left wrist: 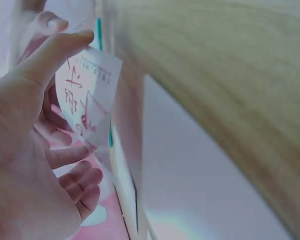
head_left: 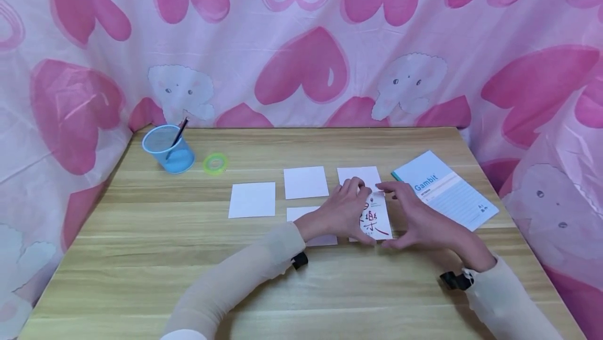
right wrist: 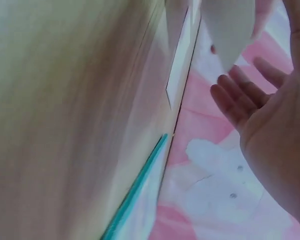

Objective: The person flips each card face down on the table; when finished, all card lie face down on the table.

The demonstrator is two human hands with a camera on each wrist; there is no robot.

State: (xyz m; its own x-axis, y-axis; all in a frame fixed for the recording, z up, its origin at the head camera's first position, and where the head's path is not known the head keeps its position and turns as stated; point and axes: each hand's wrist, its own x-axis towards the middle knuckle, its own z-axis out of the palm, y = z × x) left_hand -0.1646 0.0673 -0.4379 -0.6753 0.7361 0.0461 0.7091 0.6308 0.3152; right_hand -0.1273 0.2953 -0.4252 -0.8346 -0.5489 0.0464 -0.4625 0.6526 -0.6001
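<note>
In the head view a white card (head_left: 372,219) printed with red characters is held up over the right part of the table. My left hand (head_left: 346,206) grips it at the left, thumb at the lower edge and fingers at the upper edge. My right hand (head_left: 419,217) spans its right side, index finger at the upper corner and thumb near the lower one. The card bows slightly in the left wrist view. A blank white square (head_left: 360,173) lies just behind the hands, and another white square (head_left: 325,240) is partly hidden under my left wrist.
Two more white squares, a left one (head_left: 252,200) and a middle one (head_left: 306,182), lie on the wooden table (head_left: 188,272). A notebook (head_left: 445,191) is at the right. At the back left stand a blue mesh pen cup (head_left: 176,159) and a green tape roll (head_left: 215,163).
</note>
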